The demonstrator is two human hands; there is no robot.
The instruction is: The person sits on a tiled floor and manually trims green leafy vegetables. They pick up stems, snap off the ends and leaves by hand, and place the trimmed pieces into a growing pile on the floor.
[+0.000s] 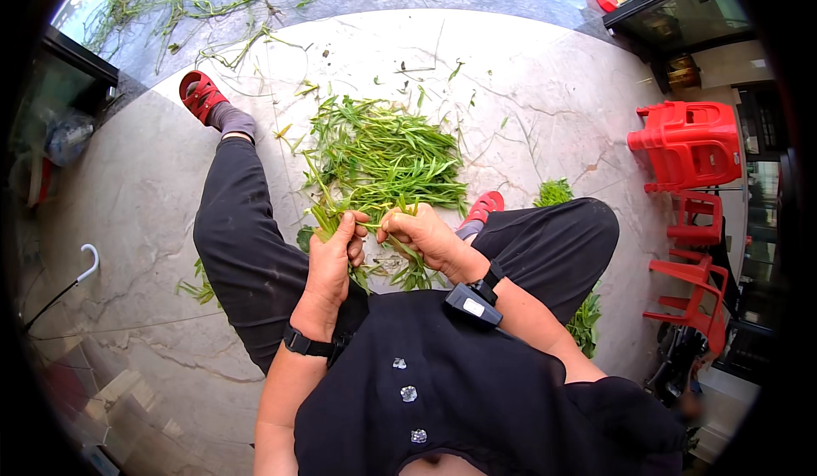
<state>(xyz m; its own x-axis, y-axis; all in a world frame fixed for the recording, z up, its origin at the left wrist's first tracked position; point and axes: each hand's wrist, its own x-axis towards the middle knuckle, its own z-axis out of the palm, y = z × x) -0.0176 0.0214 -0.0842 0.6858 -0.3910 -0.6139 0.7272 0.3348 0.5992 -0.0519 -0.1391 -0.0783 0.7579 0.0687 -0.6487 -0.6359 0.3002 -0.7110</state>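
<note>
Between my knees, my left hand (337, 243) grips a small bunch of leafy green stems (327, 222), its thumb pressed on top. Close beside it, my right hand (415, 233) pinches green stems too, and leaves (412, 274) hang below its fingers. A short pale stem (372, 225) spans the gap between the two hands. Just beyond them a loose heap of cut leafy greens (396, 156) lies on the marbled tile floor (542, 118). The exact kind of plant cannot be told.
Tangled vines (185, 3) are strewn on the grey paving at upper left. More greens lie by my right knee (554, 192) and behind that leg (584, 323). Red plastic stools (692, 144) are stacked at right, with a red chair (692, 291) nearer. An umbrella handle (89, 262) shows at left.
</note>
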